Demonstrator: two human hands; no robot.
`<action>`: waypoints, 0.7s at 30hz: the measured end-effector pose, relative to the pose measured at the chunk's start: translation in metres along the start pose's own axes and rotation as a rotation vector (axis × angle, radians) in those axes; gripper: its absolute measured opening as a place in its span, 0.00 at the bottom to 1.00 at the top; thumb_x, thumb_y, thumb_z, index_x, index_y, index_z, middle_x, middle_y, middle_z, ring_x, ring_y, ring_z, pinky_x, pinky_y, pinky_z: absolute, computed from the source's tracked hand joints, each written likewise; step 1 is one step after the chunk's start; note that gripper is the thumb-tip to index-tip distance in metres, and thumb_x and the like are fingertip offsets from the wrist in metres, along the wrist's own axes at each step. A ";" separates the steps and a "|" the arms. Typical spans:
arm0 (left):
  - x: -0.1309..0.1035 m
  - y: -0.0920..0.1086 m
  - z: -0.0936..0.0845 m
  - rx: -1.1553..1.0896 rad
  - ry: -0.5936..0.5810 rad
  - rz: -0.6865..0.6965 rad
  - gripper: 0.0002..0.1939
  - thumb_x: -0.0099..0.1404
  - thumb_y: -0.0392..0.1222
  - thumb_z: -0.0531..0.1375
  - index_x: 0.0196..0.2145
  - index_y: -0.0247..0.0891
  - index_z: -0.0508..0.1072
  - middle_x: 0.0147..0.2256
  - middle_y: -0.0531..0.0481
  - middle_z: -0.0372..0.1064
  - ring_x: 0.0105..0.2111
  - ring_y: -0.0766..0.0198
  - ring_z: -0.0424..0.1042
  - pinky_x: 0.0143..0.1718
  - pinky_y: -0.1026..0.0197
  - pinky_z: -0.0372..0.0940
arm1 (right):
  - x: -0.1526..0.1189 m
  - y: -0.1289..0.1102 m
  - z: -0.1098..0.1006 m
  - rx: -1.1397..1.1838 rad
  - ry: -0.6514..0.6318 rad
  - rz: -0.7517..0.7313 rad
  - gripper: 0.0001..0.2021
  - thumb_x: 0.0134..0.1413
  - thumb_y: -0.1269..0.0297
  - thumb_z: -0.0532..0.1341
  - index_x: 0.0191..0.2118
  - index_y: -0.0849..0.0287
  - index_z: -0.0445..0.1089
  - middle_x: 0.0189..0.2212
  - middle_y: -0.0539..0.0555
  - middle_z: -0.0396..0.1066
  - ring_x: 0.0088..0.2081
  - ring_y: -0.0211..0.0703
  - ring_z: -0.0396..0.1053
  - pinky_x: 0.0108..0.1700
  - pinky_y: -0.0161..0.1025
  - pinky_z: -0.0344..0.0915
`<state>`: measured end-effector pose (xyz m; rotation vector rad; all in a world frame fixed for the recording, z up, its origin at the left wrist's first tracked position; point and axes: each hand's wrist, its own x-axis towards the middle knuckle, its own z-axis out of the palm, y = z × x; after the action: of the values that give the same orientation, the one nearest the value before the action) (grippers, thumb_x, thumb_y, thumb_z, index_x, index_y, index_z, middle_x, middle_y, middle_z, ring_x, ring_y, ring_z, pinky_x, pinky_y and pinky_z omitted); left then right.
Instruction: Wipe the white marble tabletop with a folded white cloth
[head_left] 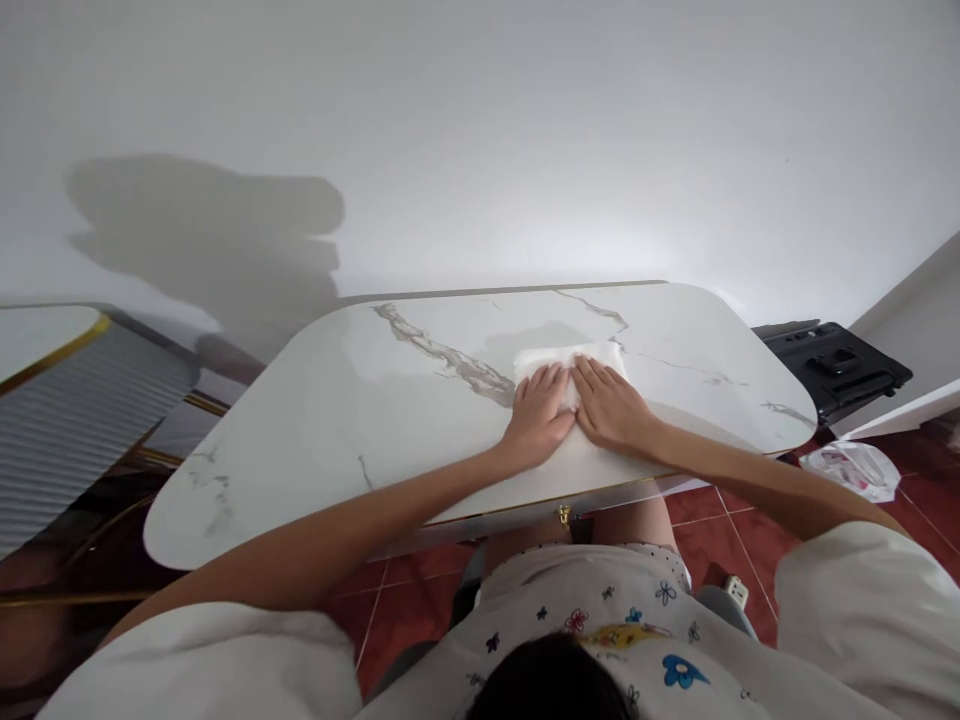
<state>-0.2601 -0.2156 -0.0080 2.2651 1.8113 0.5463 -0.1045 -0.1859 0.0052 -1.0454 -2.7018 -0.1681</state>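
Dark hair (551, 680) and a flower-printed white top (600, 620) lowest in view, nearest the lens. Beyond, a folded white cloth (570, 358) lay flat on the marble-patterned table (337, 420), toward its far right part. Left hand (538, 415) and right hand (611, 405) pressed down on the cloth's near edge, side by side and touching, fingers stretched out flat, gripping nothing. Off the table's right end, a black case (832, 365); below it, a clear plastic bag (855, 468) on red floor tiles (705, 540).
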 end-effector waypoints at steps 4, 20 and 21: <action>-0.024 0.018 0.004 -0.068 -0.094 0.055 0.37 0.60 0.40 0.52 0.66 0.44 0.47 0.67 0.46 0.44 0.66 0.51 0.43 0.63 0.42 0.47 | -0.043 -0.006 -0.007 0.032 0.044 0.017 0.28 0.60 0.65 0.46 0.65 0.70 0.52 0.64 0.65 0.51 0.65 0.55 0.49 0.63 0.55 0.54; 0.080 0.070 0.026 -0.188 -0.052 0.022 0.30 0.62 0.40 0.45 0.62 0.35 0.56 0.66 0.46 0.48 0.66 0.55 0.43 0.66 0.47 0.40 | -0.022 0.102 -0.003 -0.061 -0.001 0.166 0.27 0.60 0.67 0.46 0.62 0.71 0.56 0.63 0.63 0.54 0.64 0.52 0.52 0.63 0.49 0.54; 0.090 0.067 0.028 -0.185 -0.034 0.022 0.29 0.62 0.39 0.45 0.61 0.35 0.56 0.65 0.46 0.49 0.66 0.55 0.44 0.66 0.47 0.41 | -0.014 0.109 -0.001 -0.061 -0.012 0.164 0.27 0.60 0.66 0.46 0.63 0.72 0.56 0.64 0.63 0.54 0.64 0.52 0.52 0.63 0.49 0.53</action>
<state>-0.1718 -0.1423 0.0065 2.1601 1.6481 0.6458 -0.0208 -0.1149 0.0052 -1.2838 -2.6211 -0.2169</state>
